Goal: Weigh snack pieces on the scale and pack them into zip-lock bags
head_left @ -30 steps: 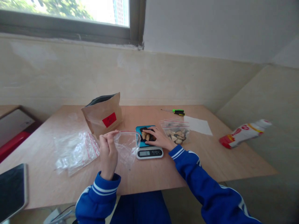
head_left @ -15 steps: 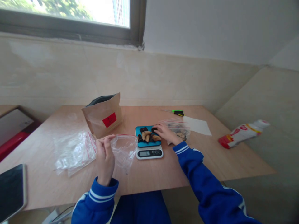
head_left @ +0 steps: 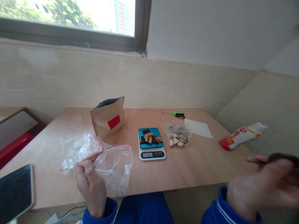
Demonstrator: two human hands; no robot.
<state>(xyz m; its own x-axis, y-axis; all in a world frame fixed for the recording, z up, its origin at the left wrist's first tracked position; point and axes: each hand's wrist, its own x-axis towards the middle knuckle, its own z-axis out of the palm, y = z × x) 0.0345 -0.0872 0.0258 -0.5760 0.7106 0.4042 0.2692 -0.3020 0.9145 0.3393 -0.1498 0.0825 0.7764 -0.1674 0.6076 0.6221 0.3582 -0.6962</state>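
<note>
My left hand [head_left: 90, 180] pinches the rim of an empty clear zip bag [head_left: 115, 165] and holds it up over the near table edge. My right hand [head_left: 268, 185] is blurred at the lower right, off the table, with a dark piece [head_left: 281, 157] at its fingertips. A small scale [head_left: 151, 146] with a blue top carries several brown and dark snack pieces [head_left: 150, 138]. Right of the scale lies a filled zip bag [head_left: 177, 137]. An open brown paper pouch [head_left: 108, 118] with a red label stands behind.
A heap of empty zip bags [head_left: 77, 149] lies on the left of the wooden table [head_left: 201, 161]. A green-handled screwdriver [head_left: 176, 114] and a white sheet [head_left: 198, 127] lie at the back. A phone [head_left: 15, 193] sits at the near left; a red-and-white bottle [head_left: 241, 135] lies right.
My right hand left the scale and swung back to the lower right with a dark piece. My left hand dropped nearer with the bag. The camera tilted slightly.
</note>
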